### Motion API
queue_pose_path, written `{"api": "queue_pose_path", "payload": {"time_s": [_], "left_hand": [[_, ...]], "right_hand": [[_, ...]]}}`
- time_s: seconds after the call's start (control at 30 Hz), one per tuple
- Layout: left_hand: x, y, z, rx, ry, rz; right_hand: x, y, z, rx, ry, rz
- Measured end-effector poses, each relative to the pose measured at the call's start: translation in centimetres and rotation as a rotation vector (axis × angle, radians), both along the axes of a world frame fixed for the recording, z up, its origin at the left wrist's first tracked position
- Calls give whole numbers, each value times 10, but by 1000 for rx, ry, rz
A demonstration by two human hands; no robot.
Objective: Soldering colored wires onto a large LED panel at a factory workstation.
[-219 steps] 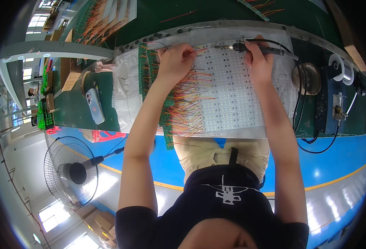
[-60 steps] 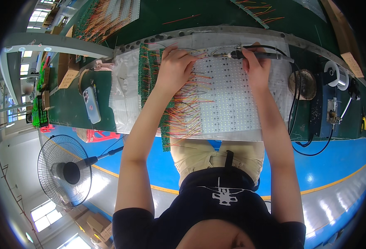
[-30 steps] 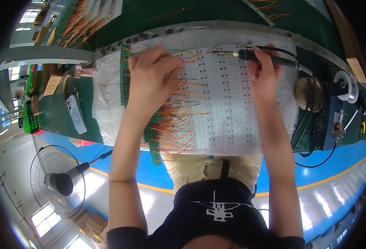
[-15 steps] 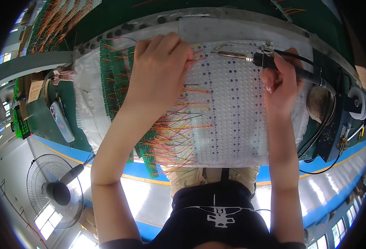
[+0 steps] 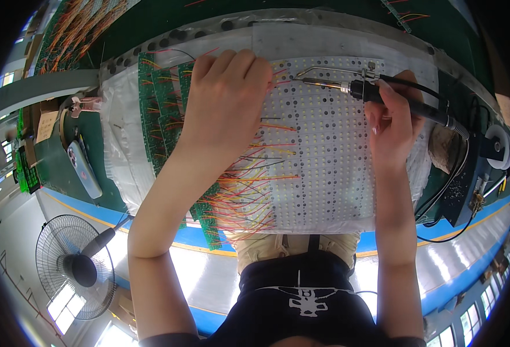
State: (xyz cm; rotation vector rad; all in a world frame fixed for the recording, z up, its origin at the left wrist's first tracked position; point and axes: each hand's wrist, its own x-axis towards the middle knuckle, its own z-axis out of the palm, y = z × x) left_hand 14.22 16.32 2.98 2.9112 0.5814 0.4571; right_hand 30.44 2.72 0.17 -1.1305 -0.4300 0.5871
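My left hand (image 5: 227,95) is closed over the far left part of a white panel (image 5: 341,156) dotted with rows of small LEDs. A red wire (image 5: 281,82) sticks out to the right from its pinched fingers; the fingertips themselves are hidden. My right hand (image 5: 394,115) grips a black soldering iron (image 5: 362,89) whose thin curved solder feed tube (image 5: 330,68) runs above the tip. That tip points left, close to the wire's end; contact cannot be made out. Green circuit board strips (image 5: 151,115) with red, yellow and black wires (image 5: 246,191) lie beneath and beside my left forearm.
A phone (image 5: 84,168) lies left of the covered work surface. On the right are a solder spool (image 5: 499,147), a dark stand (image 5: 466,191) and cables. More wired boards (image 5: 84,29) lie far left. A fan (image 5: 75,266) stands at lower left.
The soldering iron has shifted slightly nearer to me, its tip now level with the red wire's end. My left hand has moved slightly right and toward me, still closed.
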Motion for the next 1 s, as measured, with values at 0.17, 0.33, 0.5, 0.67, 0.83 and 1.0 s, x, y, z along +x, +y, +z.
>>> {"api": "queue_pose_path", "payload": {"time_s": [0.17, 0.33, 0.5, 0.67, 0.83, 1.0], "left_hand": [[0, 0, 0, -6, -10, 2], [-1, 0, -1, -4, -5, 5], [-1, 0, -2, -10, -27, 2], [0, -1, -2, -9, -26, 12], [-1, -1, -1, -20, -29, 22], [-1, -1, -1, -19, -33, 25]], "right_hand": [[1, 0, 0, 8, 8, 6], [-1, 1, 0, -3, -16, 3], [1, -1, -1, 0, 22, 9], [1, -1, 0, -6, 14, 0], [0, 0, 0, 0, -5, 6], [0, 0, -1, 16, 7, 4]]}}
